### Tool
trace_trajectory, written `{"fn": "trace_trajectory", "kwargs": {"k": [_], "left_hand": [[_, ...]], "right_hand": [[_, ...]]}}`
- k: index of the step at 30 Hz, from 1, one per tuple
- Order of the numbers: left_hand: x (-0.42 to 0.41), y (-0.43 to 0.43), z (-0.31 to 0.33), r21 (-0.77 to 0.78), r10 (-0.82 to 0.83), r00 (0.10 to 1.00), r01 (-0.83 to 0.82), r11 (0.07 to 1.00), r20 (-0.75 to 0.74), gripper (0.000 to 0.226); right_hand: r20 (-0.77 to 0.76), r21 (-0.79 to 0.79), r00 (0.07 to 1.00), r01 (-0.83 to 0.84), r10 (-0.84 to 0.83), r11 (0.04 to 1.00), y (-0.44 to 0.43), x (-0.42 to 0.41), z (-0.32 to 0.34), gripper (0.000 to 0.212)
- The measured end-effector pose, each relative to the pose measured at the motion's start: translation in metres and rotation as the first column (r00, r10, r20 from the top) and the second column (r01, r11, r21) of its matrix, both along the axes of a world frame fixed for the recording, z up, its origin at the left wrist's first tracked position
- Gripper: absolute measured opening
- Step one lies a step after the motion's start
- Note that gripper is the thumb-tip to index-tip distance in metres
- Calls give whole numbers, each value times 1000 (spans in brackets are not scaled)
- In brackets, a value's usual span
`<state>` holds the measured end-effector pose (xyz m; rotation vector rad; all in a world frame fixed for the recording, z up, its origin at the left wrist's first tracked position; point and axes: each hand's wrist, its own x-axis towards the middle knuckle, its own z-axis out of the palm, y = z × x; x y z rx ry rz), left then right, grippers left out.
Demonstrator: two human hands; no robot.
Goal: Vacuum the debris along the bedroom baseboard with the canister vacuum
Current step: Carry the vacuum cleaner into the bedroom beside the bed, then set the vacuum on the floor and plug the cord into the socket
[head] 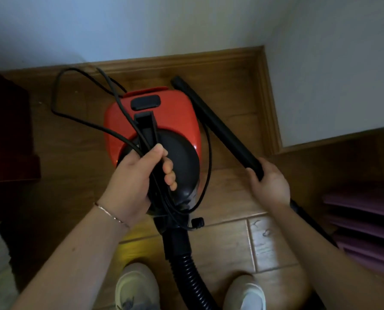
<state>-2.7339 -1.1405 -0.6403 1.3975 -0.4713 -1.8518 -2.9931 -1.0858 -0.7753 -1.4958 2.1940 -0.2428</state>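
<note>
- My left hand (133, 175) is clenched around the black carry handle (147, 133) of the red canister vacuum (152, 121), with loops of power cord (75, 117) caught in the same grip.
- My right hand (270, 182) wraps the near end of the rigid black wand (218, 124), which angles away toward the baseboard (186, 61).
- The canister sits directly beyond my left knuckles, looks hard-shelled and fairly heavy; the handle is the right hold.
- The cord is limp and could snag; the ribbed hose (186, 271) below my wrists flexes.
</note>
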Motion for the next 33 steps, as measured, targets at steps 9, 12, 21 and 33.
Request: {"fn": "trace_trajectory", "kwargs": {"k": [9,12,21,33], "left_hand": [[-4,2,3,-33,62,982,-57,998,176,24],[-4,5,7,-16,64,958,-62,998,280,13],[16,45,66,188,-58,889,-31,982,454,29],[46,91,193,87,-278,128,758,647,952,26]], "right_hand": [[32,312,997,61,-75,948,4,-3,-36,66],[78,433,995,16,-55,901,4,2,-20,68],[333,-9,940,-79,77,997,22,83,160,44],[72,-151,924,-361,375,920,46,148,295,34]]}}
